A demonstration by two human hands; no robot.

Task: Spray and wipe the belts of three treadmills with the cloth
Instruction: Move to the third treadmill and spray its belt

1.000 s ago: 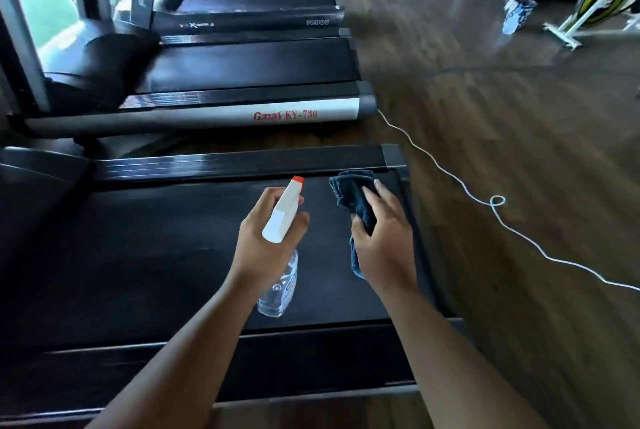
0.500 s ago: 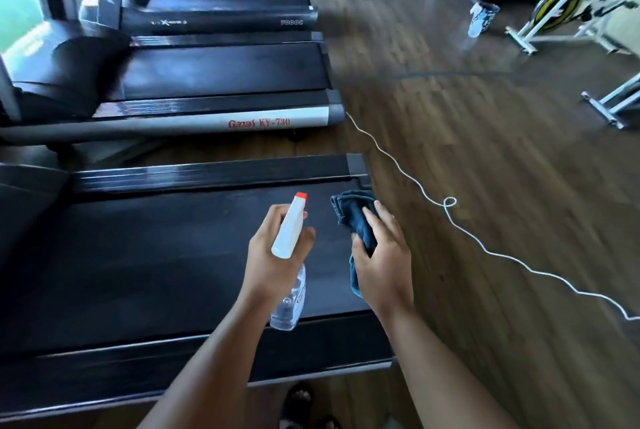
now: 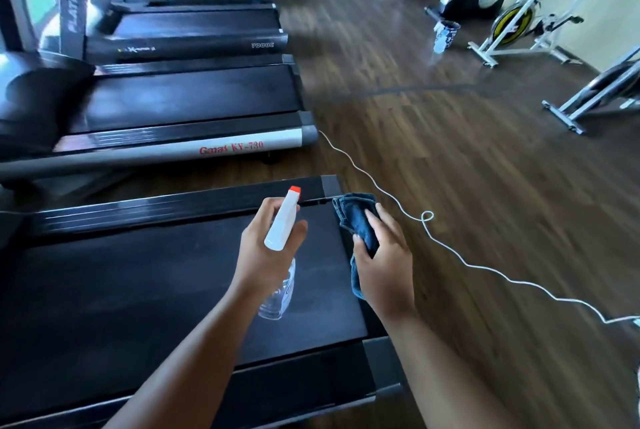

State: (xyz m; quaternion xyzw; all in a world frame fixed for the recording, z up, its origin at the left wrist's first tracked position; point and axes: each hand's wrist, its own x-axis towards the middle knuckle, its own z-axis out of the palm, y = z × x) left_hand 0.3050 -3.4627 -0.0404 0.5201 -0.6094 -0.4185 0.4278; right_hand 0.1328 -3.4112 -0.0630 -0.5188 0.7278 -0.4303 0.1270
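Cloth (image 3: 356, 220) is half hidden in right hand (image 3: 384, 269), bottle (image 3: 282, 224) behind left hand (image 3: 263, 255).

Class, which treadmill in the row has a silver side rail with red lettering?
The second treadmill from the camera, marked KY-730. The nearest treadmill has a plain black rail; the 7000C treadmill behind is dark with pale lettering.
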